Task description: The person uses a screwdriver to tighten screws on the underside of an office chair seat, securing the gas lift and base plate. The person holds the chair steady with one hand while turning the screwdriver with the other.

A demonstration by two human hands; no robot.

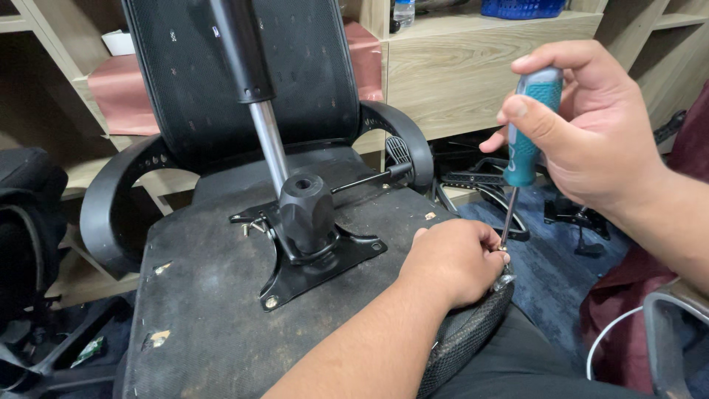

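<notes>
Your right hand [591, 129], upper right of frame, is wrapped tight round the teal plastic-handled screwdriver [526, 133], shaft pointing down to the seat edge at centre right. Your left hand [454, 258] is curled into a pinch at the tip, prob. steadying a small screw, too small to tell. Upturned black office chair [221, 295] fills left & centre, w/ its black metal tilt plate [310, 258] mid-frame. Risk: the tip could slip off & jab your left fingers if the shaft tilts.
</notes>
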